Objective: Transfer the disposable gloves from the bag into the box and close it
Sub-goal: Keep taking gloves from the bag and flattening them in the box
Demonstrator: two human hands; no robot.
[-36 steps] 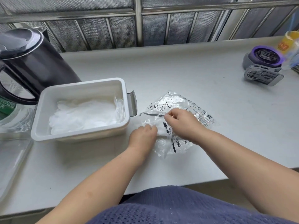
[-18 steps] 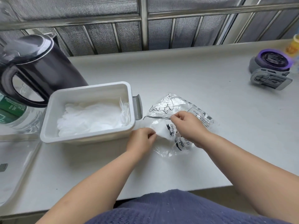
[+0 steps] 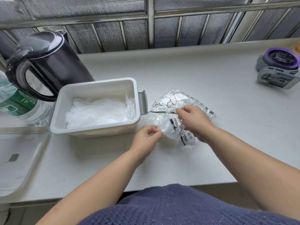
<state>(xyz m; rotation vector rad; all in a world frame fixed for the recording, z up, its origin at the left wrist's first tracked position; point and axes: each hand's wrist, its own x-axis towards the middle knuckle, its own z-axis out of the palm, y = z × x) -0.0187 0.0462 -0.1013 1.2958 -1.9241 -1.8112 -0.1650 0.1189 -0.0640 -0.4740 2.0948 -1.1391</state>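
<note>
"Head view puts the bag (image 3: 180, 99) just right of the box (image 3: 97, 82), nearer the bench's (image 3: 203, 73) front edge than its back. How is it held?"

"The left hand (image 3: 146, 135) pinches the wad of gloves (image 3: 168, 135) at the bag's mouth, thumb and fingertips clamped together on it. The right hand (image 3: 193, 120) pinches the bag's upper film, fingers curled on the plastic. A white batch (image 3: 97, 112) already lies in the box. How much of the wad remains under the film I cannot tell."

"What could go wrong?"

"I'd judge 3 things. The gloves are thin and slick, so the pinch may slide and bring out only a few. If the right hand slackens, the whole bag would ride along with the wad. And loose gloves may snag on the grey latch (image 3: 142, 103) at the box's right wall, or drape over the rim, which would keep the lid from seating."

"And room to move?"

"The way from bag to box is short: leftward over the right rim, past that latch. The kettle (image 3: 48, 62) stands behind the box toward the back left corner, with a bottle (image 3: 14, 101) at the left edge, so there is little slack on that side. What I take for the clear lid (image 3: 21, 151) lies at the front left, just beside the box. The right half is open as far as the purple device (image 3: 280, 69) near the back right corner. The front edge lies under the forearms, so a dropped glove could slip off it."
</note>
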